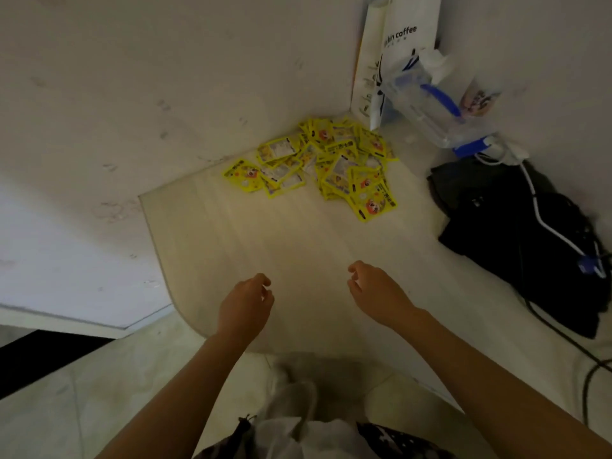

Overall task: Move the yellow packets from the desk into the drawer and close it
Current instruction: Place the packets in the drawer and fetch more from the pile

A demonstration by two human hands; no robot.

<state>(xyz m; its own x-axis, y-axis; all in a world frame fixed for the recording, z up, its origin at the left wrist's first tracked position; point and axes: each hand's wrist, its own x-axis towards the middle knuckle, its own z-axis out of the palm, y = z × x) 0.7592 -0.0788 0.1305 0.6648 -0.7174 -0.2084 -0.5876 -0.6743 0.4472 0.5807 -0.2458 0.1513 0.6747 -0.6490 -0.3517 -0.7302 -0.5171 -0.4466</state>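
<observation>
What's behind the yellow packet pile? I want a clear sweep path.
Behind the yellow packets the wall meets the desk; a white paper bag stands beyond, to the right. What lies beneath the pile is covered.

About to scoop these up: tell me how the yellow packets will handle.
The yellow packets look thin and flat, so probably light and floppy. They lie loosely overlapped, so a push would likely scatter them. Their glossy faces may slip from the empty left hand.

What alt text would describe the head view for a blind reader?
Two empty hands, left hand and right hand, hover over a pale desk. A heap of yellow packets lies near the wall, beside a black bag.
</observation>
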